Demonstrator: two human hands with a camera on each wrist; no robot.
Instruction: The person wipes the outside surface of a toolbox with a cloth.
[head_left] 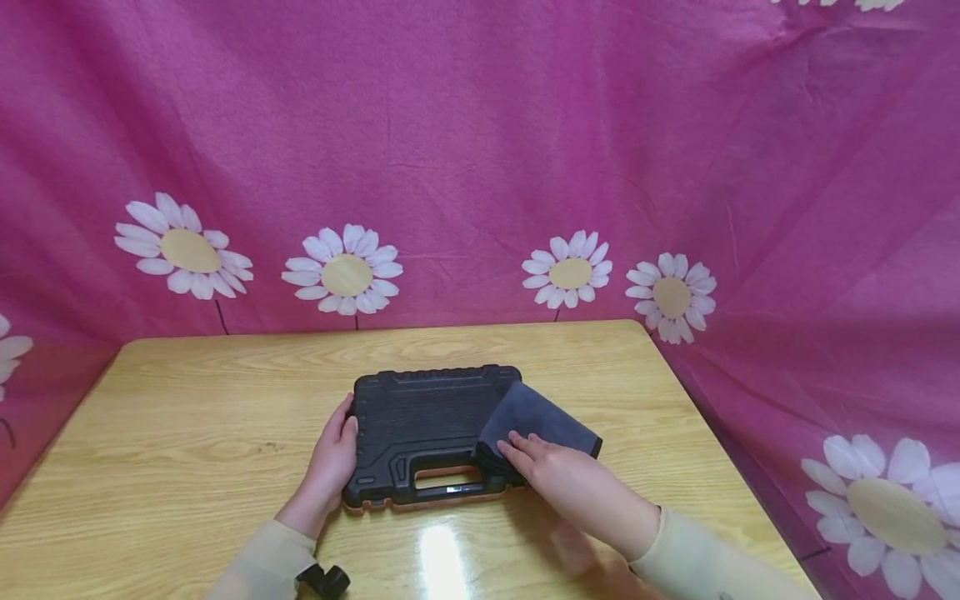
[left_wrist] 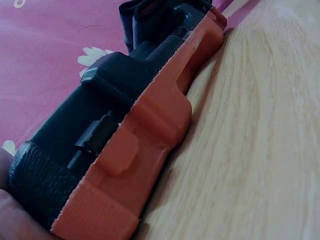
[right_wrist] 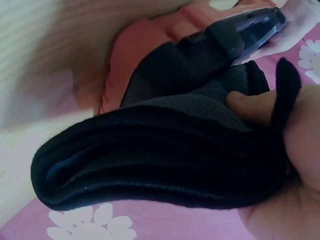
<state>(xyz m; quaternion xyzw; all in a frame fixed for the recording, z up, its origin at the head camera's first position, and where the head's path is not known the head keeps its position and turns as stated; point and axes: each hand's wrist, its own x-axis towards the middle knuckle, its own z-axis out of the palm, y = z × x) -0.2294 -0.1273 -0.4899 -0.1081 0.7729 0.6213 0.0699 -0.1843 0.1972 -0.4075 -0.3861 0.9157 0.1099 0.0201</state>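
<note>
A black plastic carrying case point(head_left: 420, 412) with an orange lower half lies flat on the table, its handle toward me. My left hand point(head_left: 330, 462) holds the case by its left side; in the left wrist view only a bit of that hand shows at the case's corner. On the case's right part lies a folded dark grey cloth point(head_left: 551, 417) with black edging, overhanging the right side. My right hand point(head_left: 570, 483) grips this cloth, fingers on its upper face. In the right wrist view the thumb point(right_wrist: 250, 106) lies against the cloth's other face, beside the case.
The wooden table point(head_left: 217, 417) extends around the case on all sides. A pink curtain point(head_left: 450, 167) with white daisies hangs behind the table and along its right side. A small black device point(head_left: 327, 581) sits at my left wrist.
</note>
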